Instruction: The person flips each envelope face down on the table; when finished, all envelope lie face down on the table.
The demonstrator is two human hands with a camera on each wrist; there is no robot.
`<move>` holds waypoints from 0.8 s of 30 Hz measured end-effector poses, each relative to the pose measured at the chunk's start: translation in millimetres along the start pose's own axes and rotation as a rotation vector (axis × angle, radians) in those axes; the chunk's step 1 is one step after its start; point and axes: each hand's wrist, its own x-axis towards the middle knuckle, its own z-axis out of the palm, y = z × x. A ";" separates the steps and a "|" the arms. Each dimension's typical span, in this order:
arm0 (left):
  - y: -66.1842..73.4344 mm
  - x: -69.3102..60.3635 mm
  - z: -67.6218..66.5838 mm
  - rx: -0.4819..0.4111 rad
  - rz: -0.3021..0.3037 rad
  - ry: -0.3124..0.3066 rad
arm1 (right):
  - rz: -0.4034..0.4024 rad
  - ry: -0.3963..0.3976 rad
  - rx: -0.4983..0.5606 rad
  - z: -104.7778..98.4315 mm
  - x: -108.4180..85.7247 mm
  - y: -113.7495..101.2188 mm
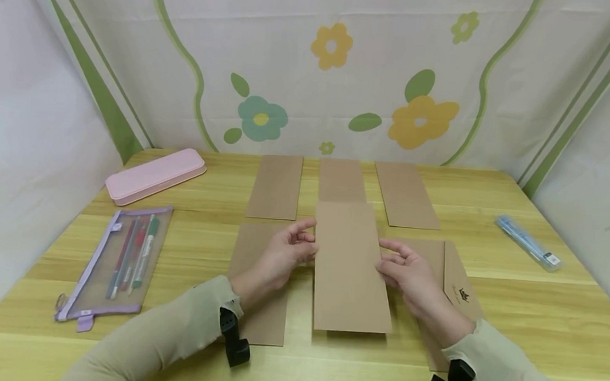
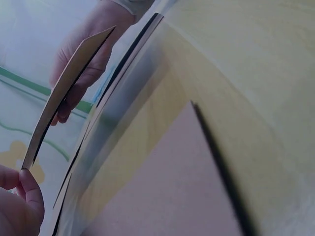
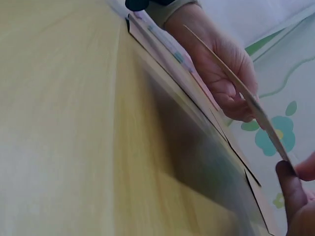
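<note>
A plain brown paper envelope (image 1: 352,270) is held above the wooden table by both hands, its shadow under the near edge. My left hand (image 1: 281,257) pinches its left edge between thumb and fingers. On the opposite edge, my right hand (image 1: 415,281) pinches it the same way. Seen edge-on in the left wrist view, the envelope (image 2: 64,93) bows slightly. Below the left hand lies another brown envelope (image 1: 269,324), partly covered by the arm. An envelope with a flap and a small black crown print (image 1: 458,278) lies beneath the right hand.
Three brown envelopes form a back row: left (image 1: 275,187), middle (image 1: 342,180) and right (image 1: 408,196). At left are a pink case (image 1: 156,175) and a mesh pouch (image 1: 99,259) with several pens. A clear blue pack (image 1: 527,242) lies at right. A flowered curtain (image 1: 293,54) stands behind.
</note>
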 end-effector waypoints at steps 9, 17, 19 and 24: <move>-4.0 -0.5 -6.1 0.149 -0.052 -0.096 | 0.009 -0.134 -0.486 -6.0 4.8 -4.9; -6.3 -0.2 -6.9 0.334 -0.089 -0.112 | -0.039 -0.183 -0.790 -2.9 6.5 -1.9; -7.1 0.6 -6.8 0.386 -0.090 -0.111 | -0.042 -0.175 -0.805 -2.0 6.2 -0.7; -7.5 2.5 -5.9 0.491 -0.077 -0.112 | -0.037 -0.162 -0.824 -1.2 6.2 0.0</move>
